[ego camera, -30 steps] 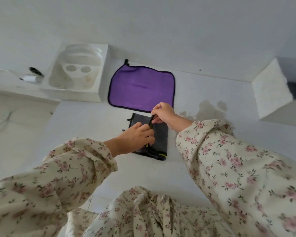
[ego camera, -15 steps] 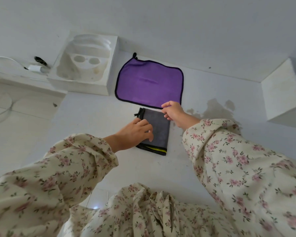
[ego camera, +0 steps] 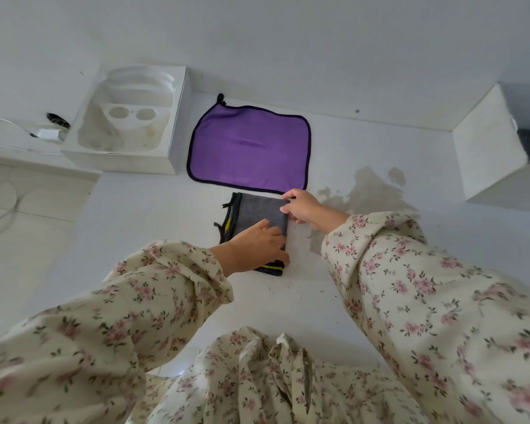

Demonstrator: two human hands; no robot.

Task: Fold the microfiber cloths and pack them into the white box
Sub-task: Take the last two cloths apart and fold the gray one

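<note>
A folded grey cloth with yellow and black edging lies on the white surface in front of me. My left hand rests palm down on its near half, fingers spread. My right hand curls its fingers over the cloth's far right corner and right edge. Just beyond, a purple cloth with black trim is spread out flat. A white box stands at the right, with something dark showing inside at the frame's edge.
At the back left is another white box holding a moulded white insert. A white charger with its cable lies to the left of it. A damp-looking stain marks the surface right of the cloths.
The grey cloth has been folded over into a narrower stack. My left hand went from pinching it to lying flat on it. My right hand let go, then closed on the far right corner.
</note>
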